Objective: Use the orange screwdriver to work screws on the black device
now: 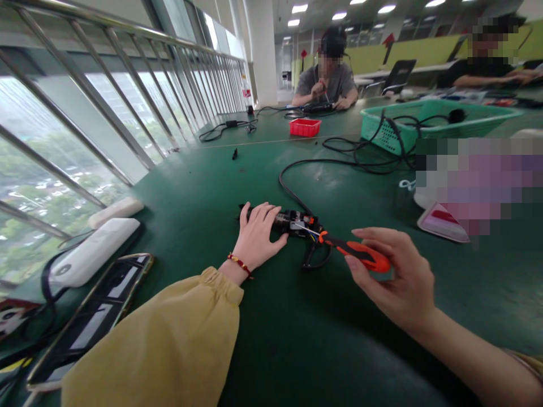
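A black corded device (292,223) lies on the green table with its inner parts and several coloured wires laid bare. My left hand (258,229) rests over its left end, fingers curved across the body and thumb along the near side. A screwdriver (360,252) with an orange and black handle slants over the device's right end, its thin shaft reaching the exposed parts; whether the tip touches a screw is too small to tell. My right hand (399,277) holds the handle's rear loosely between thumb and fingers. A black loop (316,264) hangs off the device's right end.
A black cable (292,165) runs back to a green basket (441,116). Beyond stands a red tray (304,128). To the left lie a phone (95,316) and a white device (97,251) beside the railing (127,56). Across the table a person (328,79) works.
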A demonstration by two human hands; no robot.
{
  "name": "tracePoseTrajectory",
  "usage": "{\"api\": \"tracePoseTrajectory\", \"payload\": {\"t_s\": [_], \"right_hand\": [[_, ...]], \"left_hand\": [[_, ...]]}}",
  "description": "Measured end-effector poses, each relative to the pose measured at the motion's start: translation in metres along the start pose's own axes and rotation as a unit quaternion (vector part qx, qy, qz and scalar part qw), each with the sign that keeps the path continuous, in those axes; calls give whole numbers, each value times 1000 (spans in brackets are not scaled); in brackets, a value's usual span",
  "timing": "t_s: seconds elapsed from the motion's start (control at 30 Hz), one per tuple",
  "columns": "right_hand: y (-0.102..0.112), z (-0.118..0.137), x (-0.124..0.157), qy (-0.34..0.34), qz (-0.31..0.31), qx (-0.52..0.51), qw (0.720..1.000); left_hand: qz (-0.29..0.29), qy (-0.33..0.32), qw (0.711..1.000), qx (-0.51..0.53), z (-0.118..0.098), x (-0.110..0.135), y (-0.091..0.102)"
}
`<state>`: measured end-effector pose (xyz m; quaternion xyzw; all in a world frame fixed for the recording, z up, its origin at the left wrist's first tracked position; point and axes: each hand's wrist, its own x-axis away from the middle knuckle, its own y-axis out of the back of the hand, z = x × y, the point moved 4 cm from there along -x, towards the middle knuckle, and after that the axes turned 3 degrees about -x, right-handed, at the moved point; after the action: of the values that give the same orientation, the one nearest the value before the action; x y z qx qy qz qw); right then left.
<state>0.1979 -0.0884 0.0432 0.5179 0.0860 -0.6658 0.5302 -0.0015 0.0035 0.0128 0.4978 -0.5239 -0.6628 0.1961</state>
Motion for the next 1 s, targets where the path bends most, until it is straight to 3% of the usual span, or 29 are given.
{"api": "tracePoseTrajectory", "payload": {"t_s": [0.17,0.37,0.53,0.73,0.9,1.0], "right_hand": [[1,4,-2,46,-28,-35,998],[0,5,-3,50,4,-50,997],[4,7,-1,91,-60,-84,990],[2,13,-5,115,8,-65,991],[5,10,-3,91,-36,-92,991],[4,11,-3,103,-12,-82,991]], "left_hand": [[2,19,1000,13,1,0,1],[-5,11,1000,21,-1,1,6],[-7,-13,1000,22,-4,1,8],[-13,-23,999,33,-3,0,8],[-10,-22,998,57,-2,0,9],[-3,-28,997,68,-3,0,8]]}}
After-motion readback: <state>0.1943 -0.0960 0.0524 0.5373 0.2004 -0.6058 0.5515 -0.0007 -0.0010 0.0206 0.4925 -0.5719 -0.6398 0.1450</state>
